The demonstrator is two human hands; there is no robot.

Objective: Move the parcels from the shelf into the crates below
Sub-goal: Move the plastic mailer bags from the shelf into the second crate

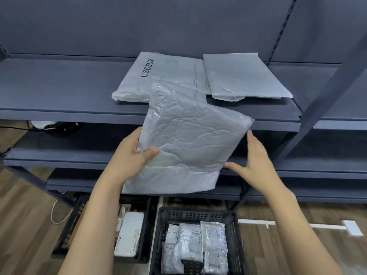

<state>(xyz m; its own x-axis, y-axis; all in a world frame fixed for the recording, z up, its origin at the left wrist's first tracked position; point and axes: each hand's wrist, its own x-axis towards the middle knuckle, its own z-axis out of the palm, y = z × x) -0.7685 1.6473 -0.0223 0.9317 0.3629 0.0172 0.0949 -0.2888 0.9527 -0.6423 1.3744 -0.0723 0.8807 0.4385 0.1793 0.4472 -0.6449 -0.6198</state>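
Left hand (pixel 130 153): centre frame, thumb and fingers pinching the left edge of the crinkled grey plastic mailer parcel (pixel 190 139)
Parcel: tilted, in front of the dark grey metal shelf (pixel 59 92), above the black plastic crate (pixel 198 216)
Right hand (pixel 256 161): fingers straight, spread, at the parcel's right edge; contact unclear

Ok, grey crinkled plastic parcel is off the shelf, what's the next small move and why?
Probably lower the grey crinkled plastic parcel straight down into the black mesh crate beneath it. The left hand pinches its edge, the open right hand steadies the far side, and that crate has parcels already.
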